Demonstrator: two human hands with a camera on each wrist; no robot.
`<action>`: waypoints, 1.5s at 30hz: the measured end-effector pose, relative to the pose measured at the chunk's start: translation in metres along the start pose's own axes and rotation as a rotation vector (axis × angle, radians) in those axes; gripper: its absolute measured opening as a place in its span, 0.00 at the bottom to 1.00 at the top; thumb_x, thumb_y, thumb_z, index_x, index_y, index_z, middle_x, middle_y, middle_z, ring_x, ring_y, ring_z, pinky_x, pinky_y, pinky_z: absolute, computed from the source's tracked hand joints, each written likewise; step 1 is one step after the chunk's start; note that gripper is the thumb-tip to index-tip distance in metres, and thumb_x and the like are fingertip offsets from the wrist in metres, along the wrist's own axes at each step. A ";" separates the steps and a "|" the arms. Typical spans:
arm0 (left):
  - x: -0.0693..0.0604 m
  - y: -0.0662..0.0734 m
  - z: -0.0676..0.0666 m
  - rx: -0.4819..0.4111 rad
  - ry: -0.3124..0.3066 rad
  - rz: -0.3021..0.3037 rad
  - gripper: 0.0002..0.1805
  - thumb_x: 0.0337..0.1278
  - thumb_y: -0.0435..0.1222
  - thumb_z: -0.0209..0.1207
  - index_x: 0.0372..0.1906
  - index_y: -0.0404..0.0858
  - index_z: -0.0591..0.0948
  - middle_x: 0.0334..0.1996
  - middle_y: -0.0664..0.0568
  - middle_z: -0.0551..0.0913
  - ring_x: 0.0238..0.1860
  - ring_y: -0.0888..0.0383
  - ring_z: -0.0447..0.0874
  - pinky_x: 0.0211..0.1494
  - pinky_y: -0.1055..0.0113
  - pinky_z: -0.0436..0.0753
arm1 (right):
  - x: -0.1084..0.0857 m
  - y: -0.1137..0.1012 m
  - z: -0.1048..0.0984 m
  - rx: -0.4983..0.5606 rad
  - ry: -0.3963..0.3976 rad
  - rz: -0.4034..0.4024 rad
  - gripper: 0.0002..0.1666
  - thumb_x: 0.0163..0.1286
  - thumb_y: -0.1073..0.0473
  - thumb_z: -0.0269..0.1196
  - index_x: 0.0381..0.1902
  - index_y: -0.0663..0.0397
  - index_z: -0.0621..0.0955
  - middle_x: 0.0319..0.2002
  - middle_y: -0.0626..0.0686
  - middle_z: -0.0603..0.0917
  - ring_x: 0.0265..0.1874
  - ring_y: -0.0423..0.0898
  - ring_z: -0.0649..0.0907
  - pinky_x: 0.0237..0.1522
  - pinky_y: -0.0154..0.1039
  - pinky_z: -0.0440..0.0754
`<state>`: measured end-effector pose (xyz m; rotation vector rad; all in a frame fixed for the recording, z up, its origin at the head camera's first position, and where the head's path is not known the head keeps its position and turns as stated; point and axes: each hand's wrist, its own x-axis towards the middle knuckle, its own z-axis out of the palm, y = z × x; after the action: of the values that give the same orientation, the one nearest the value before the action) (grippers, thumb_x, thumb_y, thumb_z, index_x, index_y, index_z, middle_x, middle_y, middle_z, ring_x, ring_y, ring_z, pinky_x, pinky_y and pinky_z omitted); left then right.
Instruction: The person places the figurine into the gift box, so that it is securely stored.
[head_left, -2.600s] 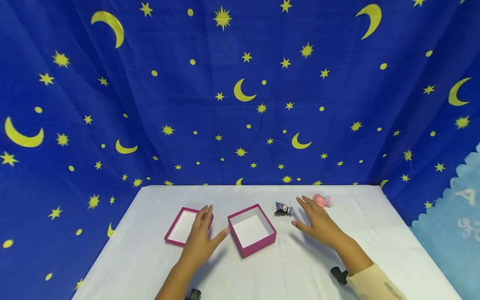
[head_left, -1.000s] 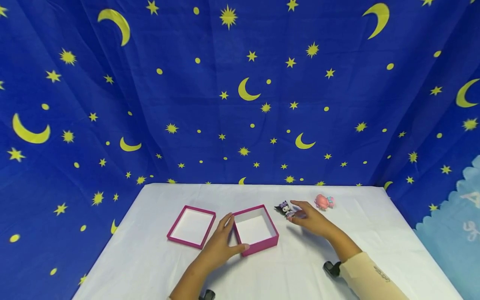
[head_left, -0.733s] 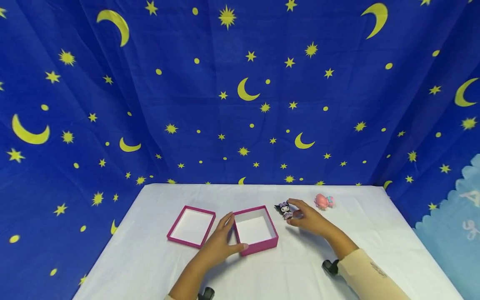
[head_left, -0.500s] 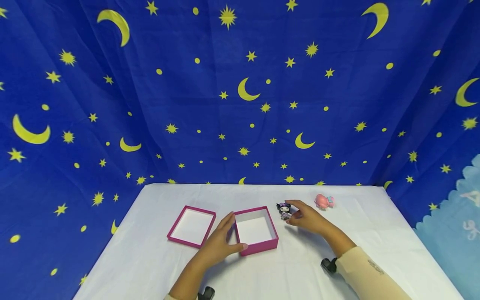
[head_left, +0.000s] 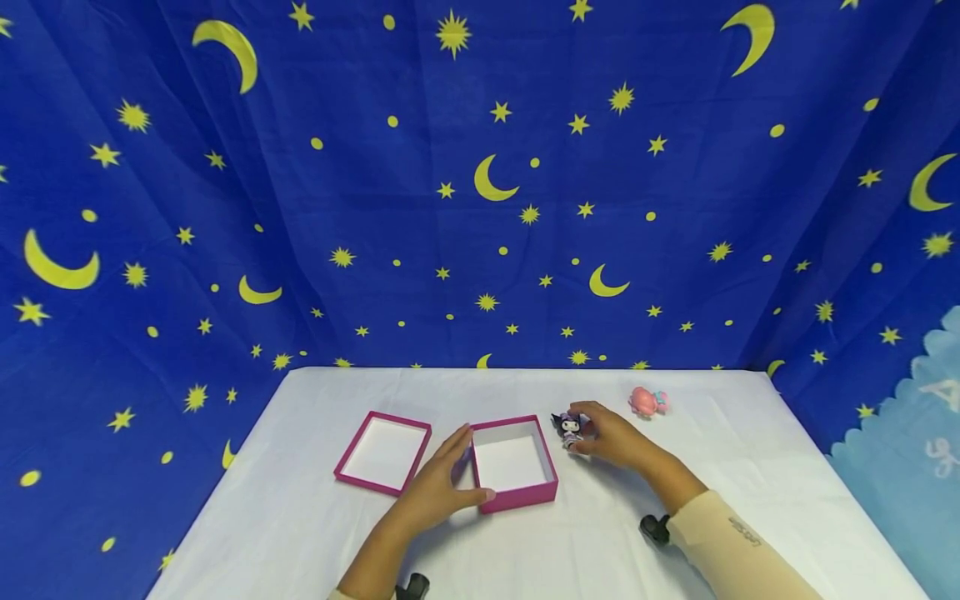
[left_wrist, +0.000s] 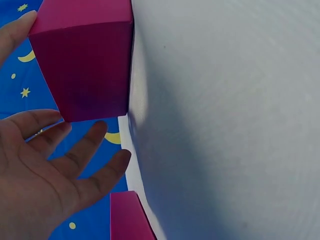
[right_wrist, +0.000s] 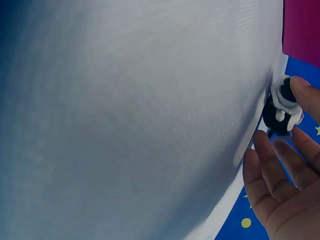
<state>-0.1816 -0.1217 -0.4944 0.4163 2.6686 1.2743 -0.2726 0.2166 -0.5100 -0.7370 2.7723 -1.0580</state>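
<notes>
In the head view my left hand [head_left: 435,492] spans the left side of an open magenta box [head_left: 519,498] with a white inside. Its thumb is at the front left corner and its fingers at the back left one. The left wrist view shows thumb and index finger touching the box [left_wrist: 85,70], the other fingers spread below. My right hand [head_left: 618,439] pinches a small black-and-purple figurine [head_left: 570,426] with a white face, just right of the box. Thumb and fingertips hold the figurine [right_wrist: 284,111] in the right wrist view; its far side is hidden.
The magenta-rimmed lid [head_left: 383,454] lies inside up, left of the box. A pink figurine [head_left: 643,402] with a light blue part lies behind my right hand. White cloth [head_left: 600,542] covers the table, and a blue star-and-moon curtain [head_left: 405,208] stands behind it.
My left hand has come from over the lid to the box, which has turned slightly. My right hand has taken hold of the black-and-purple figurine, tipped it upright and shifted it slightly nearer me.
</notes>
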 end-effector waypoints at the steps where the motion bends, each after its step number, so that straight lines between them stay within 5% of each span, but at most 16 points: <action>1: 0.000 0.000 0.000 -0.001 -0.002 0.001 0.58 0.49 0.56 0.73 0.81 0.44 0.55 0.83 0.50 0.51 0.81 0.40 0.51 0.79 0.36 0.57 | 0.000 0.000 0.000 0.007 -0.006 0.002 0.36 0.59 0.59 0.75 0.63 0.62 0.75 0.57 0.62 0.82 0.45 0.48 0.86 0.43 0.37 0.86; 5: -0.001 0.000 -0.001 0.001 -0.019 0.007 0.59 0.48 0.57 0.73 0.81 0.44 0.55 0.83 0.50 0.51 0.81 0.40 0.51 0.79 0.36 0.57 | -0.003 0.000 -0.001 0.040 -0.033 0.024 0.32 0.60 0.57 0.75 0.59 0.57 0.77 0.46 0.57 0.87 0.38 0.42 0.85 0.37 0.32 0.82; 13: -0.001 -0.002 0.001 -0.015 -0.038 0.037 0.58 0.49 0.56 0.72 0.81 0.43 0.55 0.83 0.50 0.51 0.82 0.42 0.49 0.80 0.37 0.55 | -0.009 -0.004 -0.001 0.086 0.014 0.039 0.32 0.60 0.59 0.75 0.60 0.61 0.77 0.52 0.60 0.83 0.39 0.42 0.86 0.35 0.30 0.84; 28: -0.001 -0.001 0.005 -0.008 -0.062 0.064 0.55 0.55 0.57 0.68 0.81 0.43 0.54 0.83 0.53 0.48 0.82 0.41 0.48 0.79 0.34 0.54 | -0.022 -0.030 -0.001 0.180 0.199 0.008 0.32 0.66 0.57 0.71 0.65 0.59 0.77 0.56 0.61 0.81 0.43 0.39 0.85 0.53 0.38 0.87; 39: 0.001 0.000 0.006 0.007 -0.084 0.085 0.55 0.55 0.58 0.68 0.82 0.46 0.53 0.83 0.52 0.47 0.82 0.42 0.48 0.80 0.37 0.54 | -0.028 -0.051 0.004 0.284 0.199 -0.083 0.34 0.64 0.59 0.72 0.66 0.60 0.77 0.58 0.58 0.81 0.43 0.35 0.84 0.54 0.33 0.86; 45: -0.001 0.001 0.006 0.047 -0.098 0.087 0.55 0.57 0.59 0.66 0.82 0.46 0.52 0.83 0.54 0.47 0.82 0.44 0.49 0.80 0.38 0.57 | -0.030 -0.063 0.008 0.309 0.168 -0.069 0.36 0.62 0.55 0.74 0.67 0.55 0.77 0.58 0.55 0.81 0.45 0.36 0.85 0.56 0.35 0.86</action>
<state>-0.1785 -0.1165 -0.4974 0.5912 2.6289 1.1837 -0.2186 0.1849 -0.4780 -0.7360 2.6343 -1.5835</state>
